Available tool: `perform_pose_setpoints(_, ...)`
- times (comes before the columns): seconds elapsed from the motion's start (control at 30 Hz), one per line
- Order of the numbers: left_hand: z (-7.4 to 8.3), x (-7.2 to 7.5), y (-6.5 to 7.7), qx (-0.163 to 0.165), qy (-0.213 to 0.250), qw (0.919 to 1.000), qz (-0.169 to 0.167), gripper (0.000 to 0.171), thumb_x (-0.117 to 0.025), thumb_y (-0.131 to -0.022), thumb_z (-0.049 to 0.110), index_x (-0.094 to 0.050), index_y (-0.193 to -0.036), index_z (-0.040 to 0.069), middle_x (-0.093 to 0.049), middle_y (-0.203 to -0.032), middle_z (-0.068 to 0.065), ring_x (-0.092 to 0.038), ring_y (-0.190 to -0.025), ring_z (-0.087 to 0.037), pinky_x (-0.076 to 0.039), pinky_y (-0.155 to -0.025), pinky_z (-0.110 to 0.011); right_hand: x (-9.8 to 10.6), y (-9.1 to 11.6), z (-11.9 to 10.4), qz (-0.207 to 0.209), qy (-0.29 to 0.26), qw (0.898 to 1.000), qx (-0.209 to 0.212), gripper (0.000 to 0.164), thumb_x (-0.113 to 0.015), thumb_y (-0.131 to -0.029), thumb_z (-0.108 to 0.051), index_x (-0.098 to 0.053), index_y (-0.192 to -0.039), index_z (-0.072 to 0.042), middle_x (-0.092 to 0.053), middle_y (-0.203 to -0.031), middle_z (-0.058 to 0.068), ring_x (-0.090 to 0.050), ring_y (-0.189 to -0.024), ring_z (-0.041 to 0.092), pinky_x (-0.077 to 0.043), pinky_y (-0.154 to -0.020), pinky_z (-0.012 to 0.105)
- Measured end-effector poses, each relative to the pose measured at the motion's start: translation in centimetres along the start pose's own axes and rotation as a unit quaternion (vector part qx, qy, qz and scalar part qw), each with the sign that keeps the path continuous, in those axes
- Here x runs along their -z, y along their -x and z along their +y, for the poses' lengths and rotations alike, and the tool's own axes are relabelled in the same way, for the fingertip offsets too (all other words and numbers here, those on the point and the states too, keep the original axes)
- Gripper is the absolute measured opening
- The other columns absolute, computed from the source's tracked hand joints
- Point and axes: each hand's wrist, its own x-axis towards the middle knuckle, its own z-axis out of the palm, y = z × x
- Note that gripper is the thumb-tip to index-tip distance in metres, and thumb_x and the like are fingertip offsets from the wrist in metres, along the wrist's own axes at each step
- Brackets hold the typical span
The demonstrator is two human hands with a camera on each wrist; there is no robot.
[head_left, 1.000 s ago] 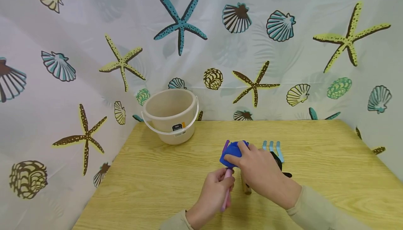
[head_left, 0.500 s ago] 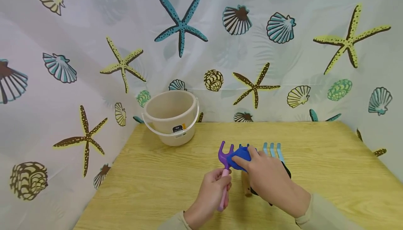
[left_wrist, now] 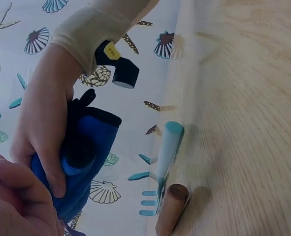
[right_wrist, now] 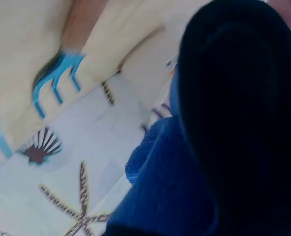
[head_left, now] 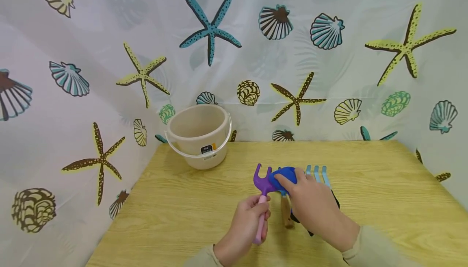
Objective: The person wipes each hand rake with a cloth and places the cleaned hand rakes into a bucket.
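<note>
My left hand [head_left: 246, 220] grips the pink handle of a purple hand rake [head_left: 262, 183], its tines pointing away over the table. In my right hand [head_left: 316, 206] is a blue cloth with black edging [head_left: 284, 179], pressed against the right side of the rake's head and covering some tines. The left wrist view shows the bunched cloth [left_wrist: 93, 152] under my right thumb, with the left fingers close below. Dark folds of the cloth [right_wrist: 160, 191] fill much of the right wrist view, where the rake's tines are mostly hidden.
A blue rake with a wooden handle [head_left: 287, 214] lies on the wood-grain table [head_left: 175, 218] under my right hand. Beside it is a light blue rake [head_left: 317, 174], partly hidden. A beige bucket [head_left: 199, 137] stands at the back left. A shell-patterned curtain [head_left: 248, 64] surrounds the table.
The cloth and my right hand have shifted right along the rake's head, uncovering its left tines. My left hand keeps its grip on the pink handle, nearly in place.
</note>
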Motion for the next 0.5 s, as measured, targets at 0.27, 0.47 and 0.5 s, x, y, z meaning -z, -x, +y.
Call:
perform_pose_setpoints(0.27,0.7,0.3,-0.1,0.012,0.056,0.998,-0.026,0.018,-0.045,-0.098,0.014,-0.05,-0.1,-0.003,-0.051,-0.069,-0.002,-0.043,-0.035,-0.009,-0.036,-0.029,-0.019,-0.7,1.3,-2.4,0.006,-0.036,0.999,0.021,0.065,-0.074,-0.073,-0.018,-0.054,-0.134,-0.021,-0.055,-0.099,0.018,-0.054,-0.068,0.02,-0.053,-0.041,0.028)
perform_pose_setpoints(0.47,0.6,0.5,-0.1,0.014,0.067,0.9975,-0.018,0.023,-0.044,-0.098,0.014,-0.051,-0.111,-0.004,-0.05,-0.069,-0.001,-0.043,-0.035,-0.008,-0.036,-0.029,-0.018,-2.0,0.5,-1.0,0.048,-0.072,0.996,-0.002,0.061,-0.072,-0.077,-0.012,-0.052,-0.135,-0.018,-0.054,-0.097,0.02,-0.054,-0.063,0.021,-0.051,-0.038,0.028)
perform_pose_setpoints(0.5,0.6,0.5,-0.1,0.015,0.068,0.9974,-0.018,0.023,-0.045,-0.098,0.014,-0.051,-0.112,-0.004,-0.05,-0.068,-0.002,-0.043,-0.035,-0.008,-0.035,-0.028,-0.018,-2.1,0.2,-0.6,0.047,-0.082,0.995,-0.011,0.06,-0.071,-0.079,-0.013,-0.052,-0.136,-0.017,-0.054,-0.097,0.02,-0.054,-0.06,0.021,-0.051,-0.038,0.028)
